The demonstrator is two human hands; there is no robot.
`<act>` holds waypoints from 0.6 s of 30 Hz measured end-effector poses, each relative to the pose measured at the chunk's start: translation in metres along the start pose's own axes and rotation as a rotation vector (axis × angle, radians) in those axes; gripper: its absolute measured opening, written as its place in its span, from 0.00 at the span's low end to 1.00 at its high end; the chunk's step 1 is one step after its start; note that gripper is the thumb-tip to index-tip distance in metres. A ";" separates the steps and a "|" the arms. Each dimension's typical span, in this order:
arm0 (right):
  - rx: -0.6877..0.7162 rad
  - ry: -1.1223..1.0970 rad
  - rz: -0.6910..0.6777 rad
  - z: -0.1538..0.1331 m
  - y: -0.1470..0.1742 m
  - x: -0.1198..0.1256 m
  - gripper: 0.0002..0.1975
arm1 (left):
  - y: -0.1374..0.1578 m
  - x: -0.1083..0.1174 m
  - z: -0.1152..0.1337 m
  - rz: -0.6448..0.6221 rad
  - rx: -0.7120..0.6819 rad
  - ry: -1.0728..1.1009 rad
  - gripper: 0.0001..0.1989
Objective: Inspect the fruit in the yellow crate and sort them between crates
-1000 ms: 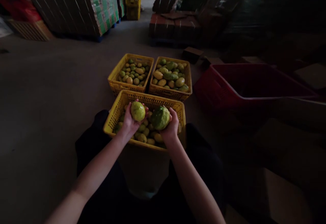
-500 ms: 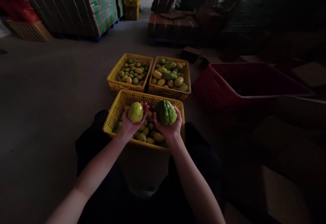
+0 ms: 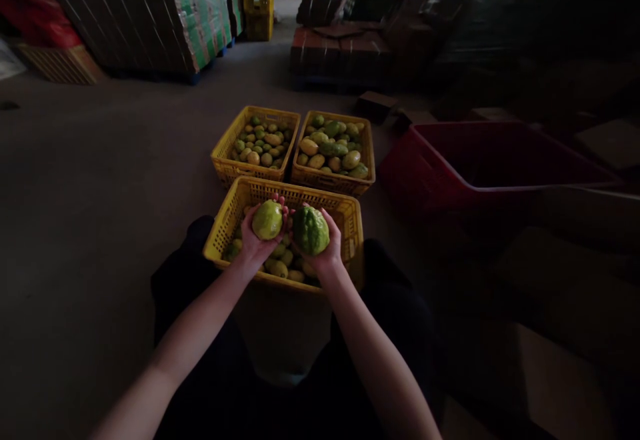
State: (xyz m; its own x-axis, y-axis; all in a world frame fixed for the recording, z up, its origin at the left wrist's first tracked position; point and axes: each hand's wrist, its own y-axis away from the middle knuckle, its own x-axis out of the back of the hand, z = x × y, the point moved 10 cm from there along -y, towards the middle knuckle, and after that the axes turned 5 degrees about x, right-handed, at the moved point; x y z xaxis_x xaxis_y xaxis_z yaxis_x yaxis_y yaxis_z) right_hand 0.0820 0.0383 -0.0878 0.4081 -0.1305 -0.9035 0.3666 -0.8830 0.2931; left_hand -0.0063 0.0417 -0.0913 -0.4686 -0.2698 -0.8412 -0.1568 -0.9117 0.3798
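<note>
Above the near yellow crate [image 3: 225,225], the landmark here, two bare hands each carry one fruit. The left hand [image 3: 254,243] has its grip cupped around a smooth yellow-green fruit [image 3: 267,220], over the crate's middle-left part; the palm is covered by the fruit, and only some fingertips show past it. The right hand [image 3: 331,248] grasps a larger, bumpy dark green fruit [image 3: 311,231] over the crate's middle; most of its fingers are hidden behind and under it. Hands and forearms block much of the loose fruit [image 3: 277,268] inside the crate, so its extent cannot be told. Just beyond the crate stand a left rear crate [image 3: 225,170] and a right rear crate [image 3: 330,183], both bearing fruit, the lower layers unseen. Right of the near crate, a red bin [image 3: 425,173] fades into shadow, its inside too dark to read. Dark-clothed legs [image 3: 170,273] flank the crate, their outlines barely distinguishable.
</note>
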 end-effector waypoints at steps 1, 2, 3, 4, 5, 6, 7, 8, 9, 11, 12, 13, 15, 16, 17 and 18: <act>-0.014 0.004 0.000 0.001 0.000 -0.001 0.15 | 0.001 -0.001 -0.001 -0.007 0.006 0.022 0.17; -0.026 0.008 -0.002 0.002 0.000 -0.002 0.15 | 0.001 -0.003 -0.002 -0.030 0.019 0.058 0.16; -0.036 0.011 -0.005 0.002 0.001 -0.003 0.15 | 0.002 -0.005 -0.004 -0.065 0.039 0.100 0.16; -0.044 0.014 -0.008 0.002 0.001 -0.004 0.15 | 0.002 -0.009 -0.006 -0.106 0.061 0.139 0.15; -0.052 0.017 -0.012 0.002 0.002 -0.005 0.15 | 0.003 -0.012 -0.008 -0.145 0.081 0.168 0.14; -0.056 0.022 -0.014 0.001 0.003 -0.006 0.15 | 0.004 -0.014 -0.009 -0.172 0.096 0.184 0.13; -0.058 0.029 -0.015 0.001 0.004 -0.007 0.15 | 0.004 -0.015 -0.010 -0.187 0.104 0.187 0.12; -0.058 0.037 -0.014 0.001 0.004 -0.008 0.15 | 0.004 -0.015 -0.010 -0.190 0.105 0.180 0.12; -0.056 0.045 -0.011 0.000 0.005 -0.009 0.15 | 0.004 -0.013 -0.009 -0.185 0.100 0.166 0.12; -0.049 0.055 0.000 -0.001 0.006 -0.009 0.16 | 0.003 -0.010 -0.007 -0.160 0.082 0.136 0.13; -0.045 0.055 0.008 -0.001 0.006 -0.008 0.16 | 0.003 -0.010 -0.007 -0.153 0.079 0.124 0.13; -0.046 0.054 0.016 -0.001 0.006 -0.007 0.16 | 0.002 -0.010 -0.007 -0.153 0.082 0.117 0.14; -0.055 0.049 0.024 0.000 0.005 -0.005 0.16 | 0.003 -0.012 -0.008 -0.168 0.105 0.112 0.15; -0.063 0.045 0.022 0.000 0.005 -0.004 0.16 | 0.003 -0.014 -0.009 -0.178 0.120 0.108 0.15; -0.072 0.040 0.014 0.001 0.005 -0.004 0.15 | 0.004 -0.015 -0.009 -0.183 0.132 0.101 0.15; -0.080 0.036 0.003 0.002 0.005 -0.004 0.15 | 0.004 -0.015 -0.009 -0.183 0.137 0.091 0.15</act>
State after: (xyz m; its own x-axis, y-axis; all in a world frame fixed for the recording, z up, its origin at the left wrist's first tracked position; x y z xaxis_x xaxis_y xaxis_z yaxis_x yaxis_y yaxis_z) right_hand 0.0801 0.0338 -0.0832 0.4389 -0.1153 -0.8911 0.4303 -0.8437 0.3210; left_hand 0.0081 0.0392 -0.0810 -0.3423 -0.1369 -0.9296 -0.3513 -0.8989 0.2617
